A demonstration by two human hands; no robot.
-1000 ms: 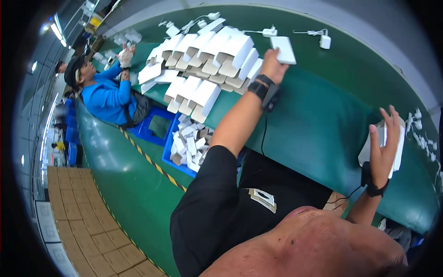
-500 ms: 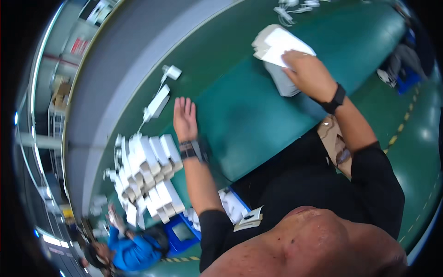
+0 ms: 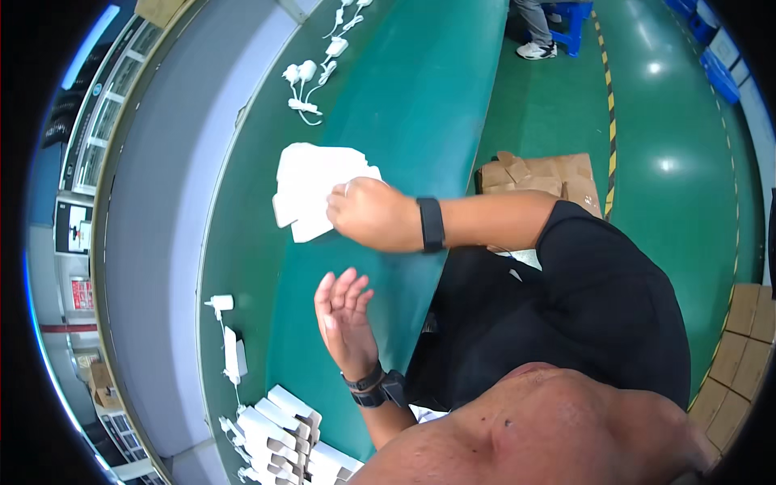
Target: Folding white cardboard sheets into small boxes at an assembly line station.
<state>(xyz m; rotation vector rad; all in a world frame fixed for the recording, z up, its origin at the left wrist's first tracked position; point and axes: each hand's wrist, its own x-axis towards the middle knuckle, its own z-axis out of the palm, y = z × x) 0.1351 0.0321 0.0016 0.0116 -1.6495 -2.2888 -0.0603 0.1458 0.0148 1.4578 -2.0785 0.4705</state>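
Note:
My right hand [image 3: 373,215], with a black band at the wrist, grips a small stack of flat white cartons [image 3: 311,182] that rests on the green table [image 3: 420,97]. My left hand [image 3: 343,314], wearing a black watch, hovers open just beside it, palm showing, fingers apart and holding nothing. A pile of assembled white boxes [image 3: 283,432] lies further along the table, beyond my left wrist.
White chargers with cables [image 3: 311,74] lie near the table's far edge, and further ones [image 3: 230,339] by the box pile. Brown cardboard boxes [image 3: 541,174] sit on the green floor beside me, with other boxes [image 3: 740,356] farther off. Another person's legs [image 3: 535,32] stand by a blue stool.
My left hand has come away from the pile of white boxes and now hangs open near my right hand. My right hand has kept the flat cartons. The view has swung round.

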